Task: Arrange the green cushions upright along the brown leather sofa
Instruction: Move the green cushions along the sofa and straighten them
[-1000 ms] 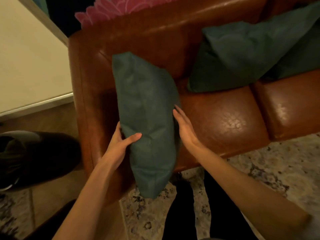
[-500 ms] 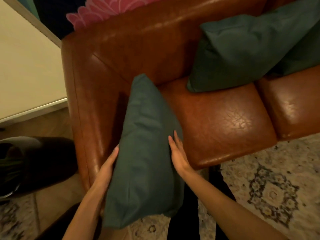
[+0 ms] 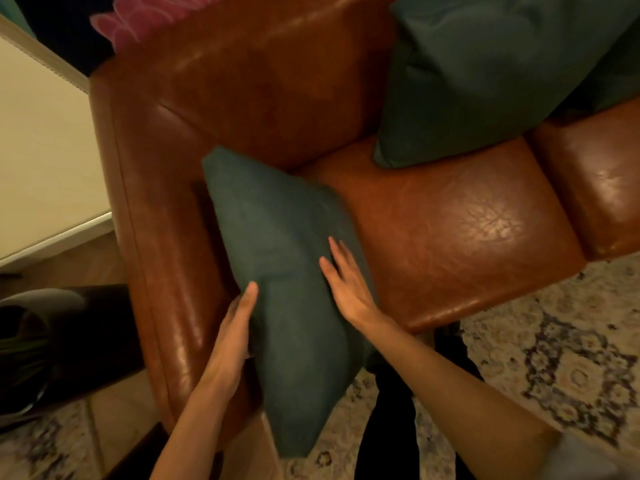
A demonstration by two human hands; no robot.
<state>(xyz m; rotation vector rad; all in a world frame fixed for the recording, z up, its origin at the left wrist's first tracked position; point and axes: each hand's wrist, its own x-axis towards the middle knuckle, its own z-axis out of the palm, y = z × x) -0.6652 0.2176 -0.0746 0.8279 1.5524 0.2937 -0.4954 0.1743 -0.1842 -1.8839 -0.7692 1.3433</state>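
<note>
A dark green cushion [image 3: 284,271] stands on edge at the left end of the brown leather sofa [image 3: 443,230], leaning against the armrest, its near corner hanging past the seat's front. My left hand [image 3: 232,341] presses flat on its left side, between cushion and armrest. My right hand [image 3: 346,282] lies flat on its right face, fingers spread. The two palms clamp the cushion between them. A second green cushion [image 3: 485,74] leans upright against the backrest further right, with another green cushion [image 3: 613,77] partly hidden behind it.
The sofa's left armrest [image 3: 152,244] rises beside the held cushion. A patterned rug [image 3: 554,358] covers the floor in front. A dark round object [image 3: 52,341] sits on the floor left of the sofa. My legs in dark trousers [image 3: 391,427] stand at the seat's front.
The cushion has swung from tilted across the armrest to standing along the inside of it, and has moved deeper onto the seat. Both hands stayed on its sides.
</note>
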